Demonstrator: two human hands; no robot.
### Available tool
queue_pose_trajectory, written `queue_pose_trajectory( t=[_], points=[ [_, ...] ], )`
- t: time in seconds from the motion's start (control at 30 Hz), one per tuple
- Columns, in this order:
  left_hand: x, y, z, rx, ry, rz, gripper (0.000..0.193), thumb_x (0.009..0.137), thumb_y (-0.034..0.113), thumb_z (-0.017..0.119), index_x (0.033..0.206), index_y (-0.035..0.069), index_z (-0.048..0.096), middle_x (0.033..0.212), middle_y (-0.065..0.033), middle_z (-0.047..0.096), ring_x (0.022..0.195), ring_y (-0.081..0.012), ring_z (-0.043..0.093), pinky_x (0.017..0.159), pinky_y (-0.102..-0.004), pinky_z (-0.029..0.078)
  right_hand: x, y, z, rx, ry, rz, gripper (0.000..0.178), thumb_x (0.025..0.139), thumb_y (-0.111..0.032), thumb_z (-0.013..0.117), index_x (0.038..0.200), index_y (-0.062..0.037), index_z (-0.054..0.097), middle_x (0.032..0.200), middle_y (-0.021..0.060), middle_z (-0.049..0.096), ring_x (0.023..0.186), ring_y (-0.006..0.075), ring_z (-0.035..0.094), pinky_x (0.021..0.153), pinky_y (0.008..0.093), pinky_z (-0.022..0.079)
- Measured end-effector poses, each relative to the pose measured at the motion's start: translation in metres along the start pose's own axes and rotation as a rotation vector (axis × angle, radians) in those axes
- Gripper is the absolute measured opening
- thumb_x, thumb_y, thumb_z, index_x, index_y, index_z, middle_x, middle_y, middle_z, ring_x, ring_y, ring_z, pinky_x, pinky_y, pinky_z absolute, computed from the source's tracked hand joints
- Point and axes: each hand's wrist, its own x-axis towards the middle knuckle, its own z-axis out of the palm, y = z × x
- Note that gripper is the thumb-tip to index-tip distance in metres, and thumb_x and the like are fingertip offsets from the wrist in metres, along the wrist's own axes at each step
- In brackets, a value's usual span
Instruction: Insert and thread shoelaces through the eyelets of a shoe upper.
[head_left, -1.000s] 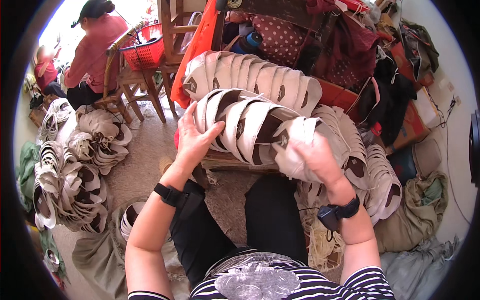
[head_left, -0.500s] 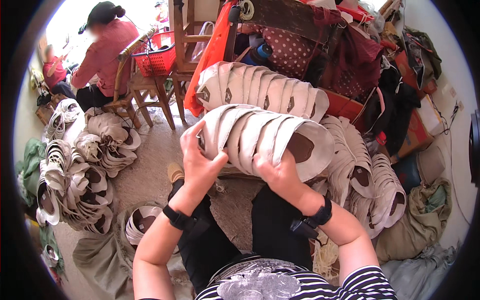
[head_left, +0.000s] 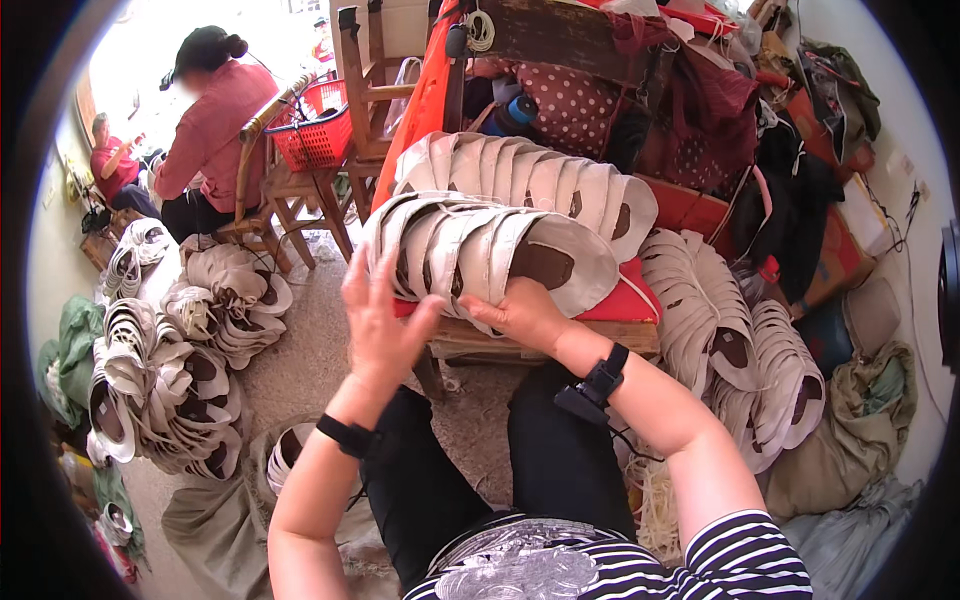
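Note:
A nested stack of cream canvas shoe uppers (head_left: 480,245) with brown insoles lies on a red-covered wooden stand (head_left: 628,300) in front of me. My left hand (head_left: 385,315) is open at the stack's left end, its fingers spread. At the near side, my right hand (head_left: 520,315) pinches the lower edge of the stack by the opening of the frontmost upper. Part of its grip is hidden. Right behind lies a second nested row of uppers (head_left: 530,180), with brown patches on its sides.
More uppers (head_left: 160,385) are heaped on the floor at left, and further rows (head_left: 700,310) lie at right. A seated co-worker (head_left: 215,130) is at the far left beside a red basket (head_left: 312,135) on a wooden stool. Sacks (head_left: 840,430) sit at the right.
The stack has moved down and slightly left from both hands onto the red-covered stand. My left hand has let go and its fingers have spread; my right hand has shifted left with the stack.

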Motion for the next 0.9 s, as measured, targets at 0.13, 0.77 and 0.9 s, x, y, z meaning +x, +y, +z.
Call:
queue_pose_trajectory(
  t=[0.13, 0.77, 0.9],
  points=[
    [-0.009, 0.053, 0.0, -0.092, -0.157, 0.096, 0.097, 0.068, 0.033, 0.083, 0.149, 0.012, 0.034, 0.154, -0.0233, 0.019, 0.143, -0.0452, 0.014, 0.116, -0.0533, 0.019, -0.01, -0.009, 0.021, -0.072, 0.088, -0.035, 0.05, 0.087, -0.047, 0.064, 0.112, -0.0039, 0.066, 0.1, 0.0216, 0.069, 0.096, 0.0405, 0.065, 0.084, 0.0439, 0.05],
    [-0.008, 0.048, 0.007, -0.064, -0.195, 0.1, 0.095, 0.07, 0.031, 0.084, 0.149, 0.013, 0.034, 0.153, -0.0214, 0.019, 0.142, -0.0449, 0.016, 0.115, -0.0547, 0.021, -0.1, 0.095, -0.081, -0.139, 0.409, 0.303, 0.051, 0.085, -0.031, 0.073, 0.12, -0.0004, 0.052, 0.066, 0.0103, 0.059, 0.059, 0.022, 0.057, 0.057, 0.0357, 0.046],
    [-0.017, 0.017, -0.023, -0.159, -0.179, 0.04, 0.073, 0.079, 0.019, 0.078, 0.143, 0.011, 0.043, 0.153, -0.019, 0.021, 0.14, -0.037, 0.027, 0.114, -0.0452, 0.029, -0.066, 0.111, -0.081, -0.14, 0.495, 0.27, 0.036, 0.084, -0.035, 0.07, 0.09, 0.0007, 0.065, 0.076, 0.0248, 0.062, 0.074, 0.0393, 0.064, 0.063, 0.044, 0.048]
  ],
)
